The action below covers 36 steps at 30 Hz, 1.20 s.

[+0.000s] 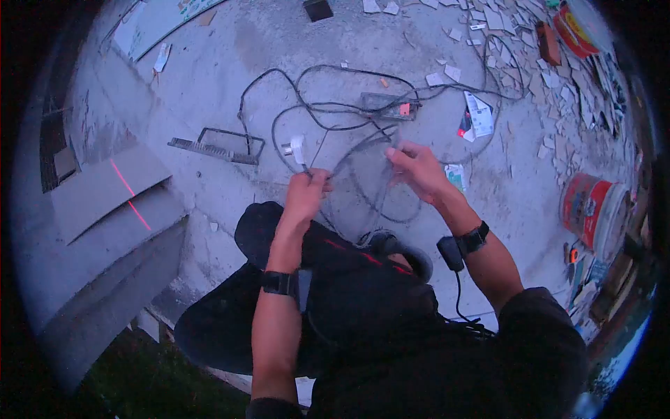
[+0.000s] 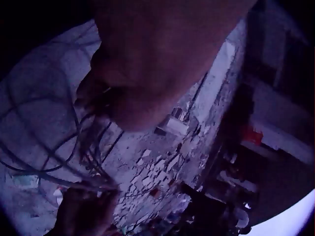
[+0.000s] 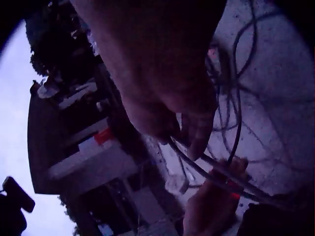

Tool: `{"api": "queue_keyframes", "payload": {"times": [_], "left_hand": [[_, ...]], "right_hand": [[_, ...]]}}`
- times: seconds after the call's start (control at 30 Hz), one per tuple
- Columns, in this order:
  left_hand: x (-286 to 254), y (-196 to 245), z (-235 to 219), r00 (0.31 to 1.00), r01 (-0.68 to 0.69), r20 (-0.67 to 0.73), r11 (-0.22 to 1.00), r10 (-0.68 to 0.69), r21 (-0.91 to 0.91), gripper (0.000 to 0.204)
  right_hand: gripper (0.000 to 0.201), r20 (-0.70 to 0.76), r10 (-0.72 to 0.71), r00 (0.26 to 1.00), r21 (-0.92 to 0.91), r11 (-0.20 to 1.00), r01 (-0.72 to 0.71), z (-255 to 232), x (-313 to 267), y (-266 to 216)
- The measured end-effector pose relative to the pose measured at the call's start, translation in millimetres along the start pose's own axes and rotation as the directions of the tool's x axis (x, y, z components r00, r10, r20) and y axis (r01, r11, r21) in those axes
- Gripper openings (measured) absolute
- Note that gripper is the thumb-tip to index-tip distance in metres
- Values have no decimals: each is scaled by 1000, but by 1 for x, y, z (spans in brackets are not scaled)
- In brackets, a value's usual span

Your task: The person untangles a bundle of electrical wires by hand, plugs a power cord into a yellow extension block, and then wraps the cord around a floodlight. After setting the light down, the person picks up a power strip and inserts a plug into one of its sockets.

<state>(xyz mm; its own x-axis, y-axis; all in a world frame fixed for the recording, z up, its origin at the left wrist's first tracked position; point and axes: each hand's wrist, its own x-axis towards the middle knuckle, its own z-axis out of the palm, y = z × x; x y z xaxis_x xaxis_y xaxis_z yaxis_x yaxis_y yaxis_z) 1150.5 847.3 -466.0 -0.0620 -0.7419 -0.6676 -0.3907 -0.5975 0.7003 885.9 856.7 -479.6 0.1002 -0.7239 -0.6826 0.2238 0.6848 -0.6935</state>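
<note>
Looking down from the head camera, you've got both arms out over the concrete floor [image 1: 209, 91], and your left hand [image 1: 305, 194] is curled round a dark cable [image 1: 328, 108], fingers bunched tight at the top of the fist, with a white plug [image 1: 297, 148] lying just beyond your knuckles. Your right hand [image 1: 417, 170] is up beside it, thumb and fingertips pinching more strands of that same cable, which runs away from you in loose tangled loops toward a power strip [image 1: 389, 106] with an orange switch. A notched trowel [image 1: 218, 146] sits on the floor to the left of the loops, broken tile pieces [image 1: 513, 42] litter the upper right, and a red-labelled bucket [image 1: 593, 209] lies on its side at the right. Over to the left wrist camera: it's dim and blurred, your palm fills the top, your fingers [image 2: 93, 101] are curled over several thin strands, and the other hand comes in at the bottom meeting those strands. Now the right wrist camera: your thumb and a fingertip [image 3: 197, 135] are pressed together on a bundle of strands that slants down to your other hand at the lower edge, with more loops on the floor behind.
</note>
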Motion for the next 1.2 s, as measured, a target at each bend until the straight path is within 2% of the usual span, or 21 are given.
{"api": "queue_keyframes", "payload": {"times": [0.1,0.13,0.17,0.2,0.27,0.37,0.43,0.57,0.67,0.7,0.73,0.77,0.83,0.87,0.93,1.0,1.07,1.1,1.13,1.17,1.2], "left_hand": [[-9,7,37,974,104,224,929,-24,-354,29],[-14,11,47,941,218,338,821,-32,-527,30],[-19,14,51,939,216,344,823,-27,-526,30],[-24,19,54,912,301,408,738,-38,-604,33],[-27,30,53,880,383,474,643,-35,-663,36],[-23,44,39,835,411,550,691,-24,-594,41],[-20,42,36,902,262,423,886,-85,-382,45],[-6,68,0,982,98,189,833,9,-545,43],[6,80,-44,992,-47,-125,988,28,-148,39],[14,73,-65,959,-180,-192,970,210,165,38],[24,67,-84,895,-274,-195,840,400,468,37],[29,66,-103,892,-282,-193,836,409,470,37],[28,67,-128,899,-112,-55,351,434,930,35],[26,64,-128,899,-111,-56,349,435,930,35],[21,61,-127,929,8,60,-183,365,983,37],[-6,107,-76,937,-69,77,-34,341,997,45],[-8,94,-36,804,-460,192,385,562,800,44],[-25,110,-10,892,-451,239,722,384,525,40],[-41,128,11,912,-293,349,938,217,183,38],[-47,122,24,912,-296,346,938,221,181,38],[-54,111,33,942,-188,268,979,201,-74,33]], "right_hand": [[35,218,-228,949,38,973,226,30,-15,-15],[34,249,-611,751,-317,682,659,37,-12,-15],[34,420,-807,415,-566,124,815,39,-12,-16],[34,419,-809,413,-569,120,813,37,-18,-18],[31,333,-329,884,-629,621,468,34,-34,-22],[30,419,-396,817,-561,595,576,-7,-45,-18],[28,366,-309,878,-706,523,478,-53,-52,-28],[24,48,-543,838,-852,416,318,-162,-80,-52],[19,-225,-430,874,-689,705,170,-214,-115,-81],[18,-366,-393,844,-521,838,164,-218,-124,-83],[18,-368,-396,841,-520,838,166,-222,-127,-83],[19,-444,-437,782,-395,879,268,-226,-126,-83],[20,-523,-461,717,-264,888,377,-221,-125,-86],[20,-505,-476,720,-261,879,398,-207,-121,-85],[23,-476,-431,766,-229,902,365,-169,-108,-83],[22,-261,-297,918,-265,937,228,-114,-103,-82],[23,-63,-338,939,-391,874,289,-54,-90,-62],[23,27,-431,902,-425,812,400,-26,-78,-41],[25,72,-281,957,-312,905,289,9,-85,-43],[26,132,-226,965,-186,951,248,38,-88,-38],[27,199,-180,963,-61,979,195,53,-86,-32]]}}
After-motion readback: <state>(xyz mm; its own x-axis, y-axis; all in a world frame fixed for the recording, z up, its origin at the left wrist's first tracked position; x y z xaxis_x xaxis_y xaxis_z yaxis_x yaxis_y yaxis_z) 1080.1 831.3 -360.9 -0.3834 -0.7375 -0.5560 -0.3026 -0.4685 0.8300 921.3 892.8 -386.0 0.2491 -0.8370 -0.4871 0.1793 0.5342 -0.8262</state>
